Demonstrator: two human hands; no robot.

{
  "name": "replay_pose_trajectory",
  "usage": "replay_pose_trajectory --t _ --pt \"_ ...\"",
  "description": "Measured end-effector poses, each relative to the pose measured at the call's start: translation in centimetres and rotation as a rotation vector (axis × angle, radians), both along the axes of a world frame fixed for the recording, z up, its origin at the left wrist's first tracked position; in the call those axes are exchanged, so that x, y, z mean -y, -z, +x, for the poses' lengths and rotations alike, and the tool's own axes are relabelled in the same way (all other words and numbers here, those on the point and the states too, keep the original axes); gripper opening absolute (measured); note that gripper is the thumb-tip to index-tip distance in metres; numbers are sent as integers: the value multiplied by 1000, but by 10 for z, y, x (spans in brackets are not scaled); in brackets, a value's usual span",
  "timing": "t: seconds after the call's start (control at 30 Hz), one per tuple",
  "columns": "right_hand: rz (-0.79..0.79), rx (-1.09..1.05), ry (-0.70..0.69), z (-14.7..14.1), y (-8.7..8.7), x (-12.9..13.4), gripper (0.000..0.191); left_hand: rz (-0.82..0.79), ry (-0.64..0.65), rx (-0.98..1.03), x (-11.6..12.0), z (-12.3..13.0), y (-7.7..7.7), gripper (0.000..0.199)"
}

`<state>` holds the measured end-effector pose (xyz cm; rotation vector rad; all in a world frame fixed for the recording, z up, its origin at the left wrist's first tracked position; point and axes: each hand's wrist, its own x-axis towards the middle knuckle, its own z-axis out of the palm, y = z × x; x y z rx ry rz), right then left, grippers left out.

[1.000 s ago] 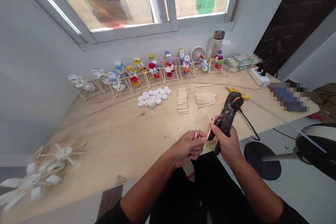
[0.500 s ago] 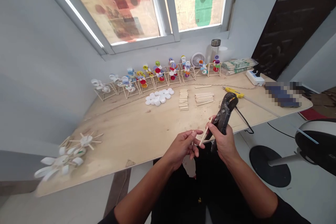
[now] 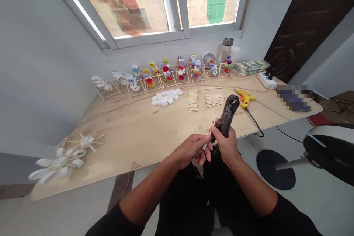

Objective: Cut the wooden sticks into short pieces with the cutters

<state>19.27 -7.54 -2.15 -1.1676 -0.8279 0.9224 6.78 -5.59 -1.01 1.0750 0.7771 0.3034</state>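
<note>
My right hand [image 3: 229, 146] is wrapped round a black hand cutter [image 3: 228, 115] that looks like a pipe cutter, its curved jaws pointing up and away from me. A thin wooden stick [image 3: 210, 131] slants beside the cutter's handles, near my right thumb. My left hand [image 3: 192, 151] is closed, thumb and forefinger pinching at the stick's lower part. Both hands meet over my lap at the table's near edge. Beyond them lie two piles of short wooden sticks [image 3: 193, 101] and a cluster of white bottle caps [image 3: 166, 97].
A yellow glue gun [image 3: 245, 97] with its cord lies right of the cutter. Stick frames with coloured cap wheels [image 3: 167, 73] line the wall. White cap wheels [image 3: 62, 164] sit at the table's left end. A power strip [image 3: 267, 80] and a pedestal fan [image 3: 329, 151] are on the right.
My left fingers have come up to the stick by my right thumb; before, the hands were slightly apart. The cutter has shifted left in view, uncovering the glue gun.
</note>
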Motion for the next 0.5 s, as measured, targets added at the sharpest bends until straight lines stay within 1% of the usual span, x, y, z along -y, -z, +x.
replay_pose_trajectory --t 0.13,0.3,0.43,0.5 --pt "-22 -1 26 -2 3 -6 23 -1 7 -2 -5 -1 1 46" --pt "-29 -20 44 -4 4 -12 25 27 1 41 -12 -2 -1 45" --pt "-21 -24 -3 -4 3 -12 27 30 -34 82 -16 -5 -2 43" --pt "-17 -17 -39 -5 3 -12 25 12 -31 92 -18 -7 -2 43"
